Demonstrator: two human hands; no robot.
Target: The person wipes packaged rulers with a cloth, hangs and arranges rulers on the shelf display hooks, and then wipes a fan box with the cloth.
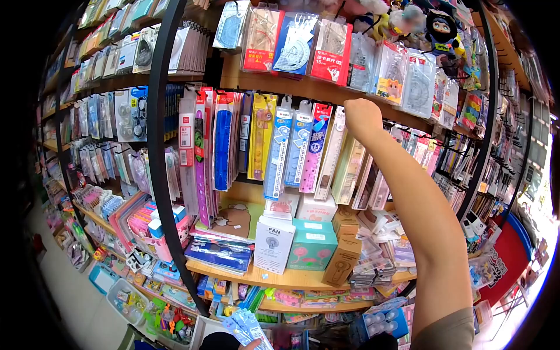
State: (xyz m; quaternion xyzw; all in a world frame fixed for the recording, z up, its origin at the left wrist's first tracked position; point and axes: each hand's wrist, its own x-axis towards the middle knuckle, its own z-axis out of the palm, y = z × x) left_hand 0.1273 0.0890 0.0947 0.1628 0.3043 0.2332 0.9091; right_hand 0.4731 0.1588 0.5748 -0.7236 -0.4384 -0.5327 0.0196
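My right hand (363, 119) is raised to the row of hanging rulers, its fingers curled at the top of a pale ruler pack (331, 154); the fingertips are hidden behind the hand. Just left of it hang a pink ruler pack (315, 149) and two light blue packs, one of them here (279, 154). At the bottom edge, my left hand (252, 345) shows only in part, with its fingers on several light blue packs (245, 328) fanned out.
Geometry set packs (331, 49) hang above. A white fan box (273, 244), a teal box (311, 245) and a brown box (342, 259) stand on the wooden shelf (297, 281). A black upright post (158, 134) rises at left.
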